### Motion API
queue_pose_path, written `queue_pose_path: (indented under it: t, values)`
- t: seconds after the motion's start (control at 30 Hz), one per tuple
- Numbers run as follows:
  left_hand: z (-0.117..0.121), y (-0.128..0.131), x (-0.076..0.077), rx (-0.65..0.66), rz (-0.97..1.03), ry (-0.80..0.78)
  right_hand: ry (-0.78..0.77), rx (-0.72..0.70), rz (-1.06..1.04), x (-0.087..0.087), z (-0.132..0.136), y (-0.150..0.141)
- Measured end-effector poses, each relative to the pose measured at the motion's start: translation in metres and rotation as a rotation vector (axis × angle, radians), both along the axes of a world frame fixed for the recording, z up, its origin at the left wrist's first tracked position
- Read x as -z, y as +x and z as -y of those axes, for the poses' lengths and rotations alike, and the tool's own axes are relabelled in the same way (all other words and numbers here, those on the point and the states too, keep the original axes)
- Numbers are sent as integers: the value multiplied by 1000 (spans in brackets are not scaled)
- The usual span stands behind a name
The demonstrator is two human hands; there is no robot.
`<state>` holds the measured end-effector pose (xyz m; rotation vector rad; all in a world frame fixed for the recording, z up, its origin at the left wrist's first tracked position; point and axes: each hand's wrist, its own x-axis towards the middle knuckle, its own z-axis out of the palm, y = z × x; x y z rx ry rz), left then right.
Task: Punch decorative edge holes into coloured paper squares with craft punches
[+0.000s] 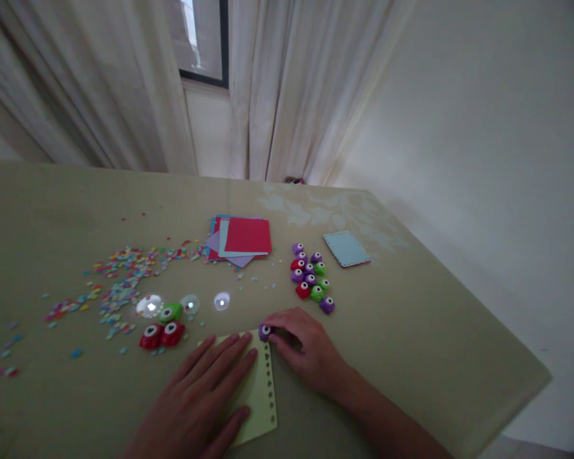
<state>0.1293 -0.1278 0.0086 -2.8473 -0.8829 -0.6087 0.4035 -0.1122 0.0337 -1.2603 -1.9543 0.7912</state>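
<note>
A sheet of yellow paper [253, 401] lies on the table in front of me, with a row of small punched shapes down its right edge. My left hand [203, 382] rests flat on it, fingers stretched out, hiding its left part. At the paper's top right corner sits a small purple craft punch [264, 331] with a white-ringed button. The thumb and forefinger of my right hand [306, 347] are closed round this punch. Left of the paper, two larger red punches [161, 335] and a green punch [171, 312] stand together.
Several small purple, red and green punches [310, 278] cluster to the right. Behind them lies a light blue card [347, 248] with a punched border. Coloured card sheets [247, 235] are stacked mid-table. Paper confetti [124, 280] is scattered on the left. Curtains [291, 89] hang beyond the table.
</note>
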Motion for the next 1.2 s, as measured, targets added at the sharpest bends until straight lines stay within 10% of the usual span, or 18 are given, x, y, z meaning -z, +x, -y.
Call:
queue_pose_path:
  t: [0.43,0.8,1.2]
  values:
    - [-2,2,-5,5,43,-21,-323,252,-179,-13,-7,-2]
    - [0,2,-1,7,49,-45,-720,128,-108,-24,-43,-5]
    - [0,4,0,3,74,-62,-692,132,82,-32,-44,-17]
